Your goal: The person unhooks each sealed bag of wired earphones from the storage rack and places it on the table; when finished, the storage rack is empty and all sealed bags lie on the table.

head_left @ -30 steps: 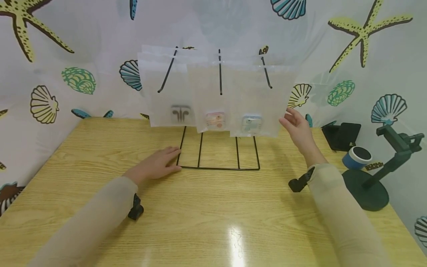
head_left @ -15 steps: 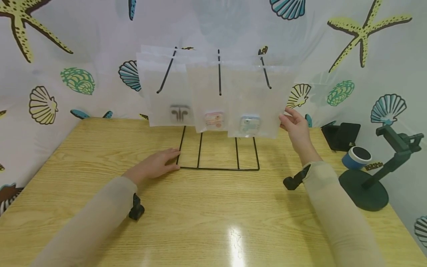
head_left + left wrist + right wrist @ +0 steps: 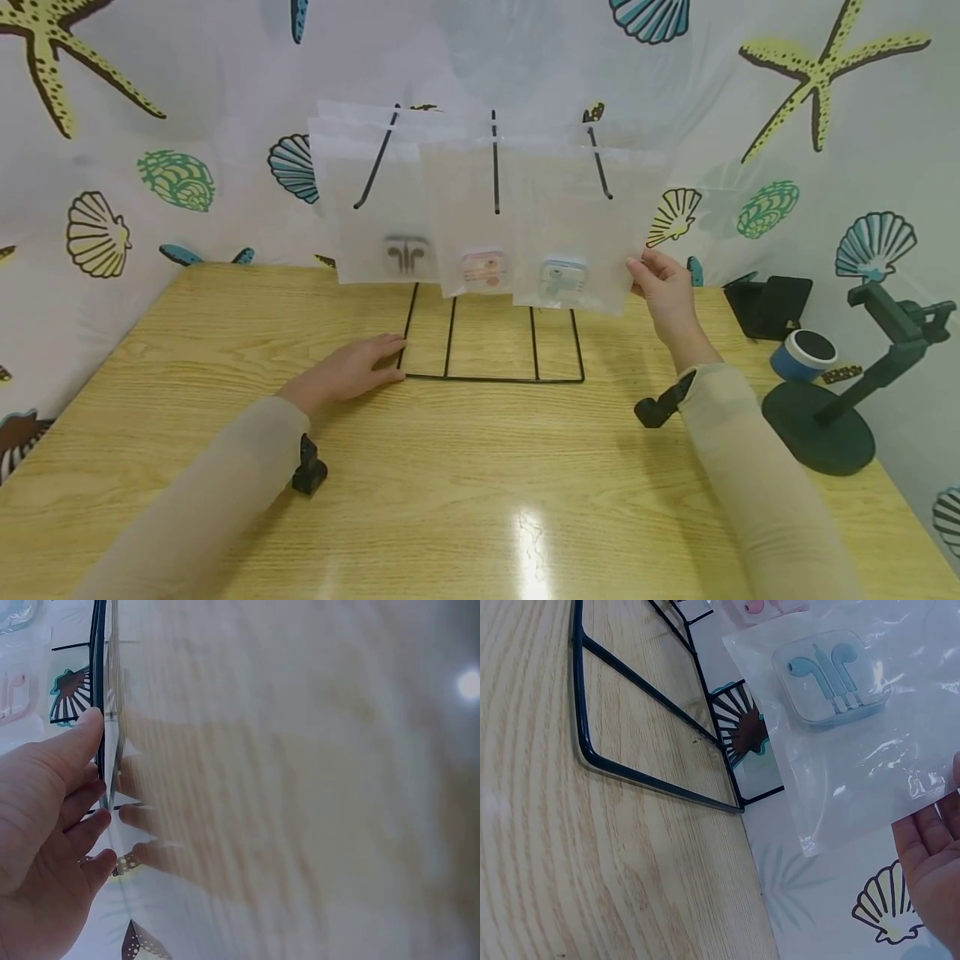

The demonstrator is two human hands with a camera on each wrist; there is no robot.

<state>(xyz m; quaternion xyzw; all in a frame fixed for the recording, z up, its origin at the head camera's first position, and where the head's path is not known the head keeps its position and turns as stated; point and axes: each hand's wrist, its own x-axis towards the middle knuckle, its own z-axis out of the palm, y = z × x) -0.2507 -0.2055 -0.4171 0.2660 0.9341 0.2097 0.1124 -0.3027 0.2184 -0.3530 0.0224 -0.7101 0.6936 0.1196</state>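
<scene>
Several clear plastic bags of earphones hang on three black hooks of a wire display rack [image 3: 491, 380]. The right bag [image 3: 576, 221] holds a small clear case of light-blue earphones [image 3: 829, 679]. My right hand [image 3: 671, 304] pinches this bag's right edge, thumb in front and fingers behind. Pink earphones [image 3: 483, 271] are in the middle bag, and dark ones [image 3: 406, 256] in the left bag. My left hand [image 3: 352, 367] rests at the left side of the rack's base, its fingers extended; the left wrist view shows its thumb and fingertips against the black wire.
The rack stands on a wooden table [image 3: 450, 492] before a shell-and-starfish printed sheet [image 3: 225, 83]. At the right are a dark green stand [image 3: 825, 425], a blue-and-white round container [image 3: 802, 356] and a black folded holder [image 3: 768, 307].
My right hand has shifted slightly left and now pinches the right bag's edge; the bag's lower part has swung a little. The left hand stays on the rack.
</scene>
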